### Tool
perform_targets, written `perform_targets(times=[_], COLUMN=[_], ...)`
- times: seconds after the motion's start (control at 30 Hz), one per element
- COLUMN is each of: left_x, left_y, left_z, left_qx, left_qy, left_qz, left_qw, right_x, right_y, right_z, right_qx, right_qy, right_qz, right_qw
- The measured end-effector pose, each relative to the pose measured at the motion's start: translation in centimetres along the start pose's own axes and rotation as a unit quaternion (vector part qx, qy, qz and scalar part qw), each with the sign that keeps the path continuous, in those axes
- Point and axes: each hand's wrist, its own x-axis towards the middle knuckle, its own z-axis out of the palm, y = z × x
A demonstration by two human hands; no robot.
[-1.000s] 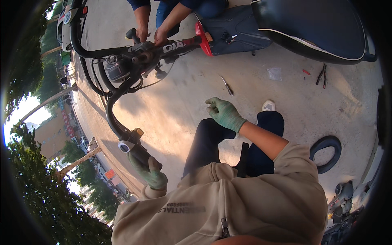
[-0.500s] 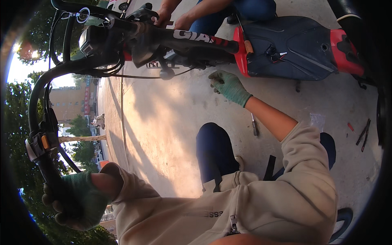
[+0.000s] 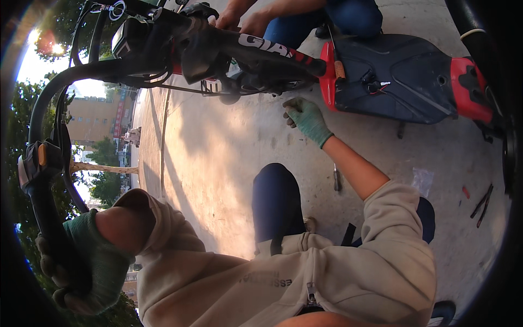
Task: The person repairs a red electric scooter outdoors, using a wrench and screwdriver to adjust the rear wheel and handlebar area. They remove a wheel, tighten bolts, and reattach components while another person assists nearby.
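My left hand (image 3: 95, 267), in a green work glove, wraps round the black handlebar (image 3: 42, 210) of an electric bike. My right hand (image 3: 309, 122), gloved the same, hovers beside the bike's black frame tube (image 3: 229, 52), apart from the dark grey floorboard (image 3: 403, 82) with its red front trim (image 3: 328, 76). Its fingers are curled in, and whatever they may hold is hidden. On the floorboard sits a small black lock-like part (image 3: 373, 86) with thin wires. An orange-handled tool (image 3: 339, 69) lies across the red trim.
Another person's hands (image 3: 253, 24) work on the far side of the frame, by blue-clad knees (image 3: 357, 16). On the concrete lie a screwdriver (image 3: 337, 180), a clear plastic bag (image 3: 421, 180), a small red item (image 3: 466, 192) and dark pliers-like tools (image 3: 481, 206).
My left hand and the handlebar have shifted left in view, while the floorboard sits slightly lower and further right. My right hand keeps nearly the same pose.
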Motion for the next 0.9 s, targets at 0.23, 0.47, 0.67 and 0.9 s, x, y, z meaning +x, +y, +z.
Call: perform_targets(times=[0.23,0.47,0.67,0.9], left_x=[-0.1,0.0,0.4,0.3], left_y=[0.2,0.5,0.5,0.1], left_z=[0.3,-0.1,0.0,0.4], left_qx=[0.002,-0.01,-0.014,-0.034], left_qy=[-0.002,-0.002,0.02,-0.003], left_qz=[0.023,0.001,-0.003,0.0], left_qw=[1.0,1.0,1.0,0.999], right_x=[-1.9,-0.8,-1.9,-6.9], right_y=[0.7,7.1,16.3,19.6], right_z=[-0.3,-2.5,-9.1,-12.9], right_qx=[-0.07,-0.127,-0.506,-0.626], right_qy=[-0.009,-0.015,-0.005,-0.108], right_qz=[0.065,0.086,0.133,0.383], right_qw=[0.995,0.988,0.852,0.671])
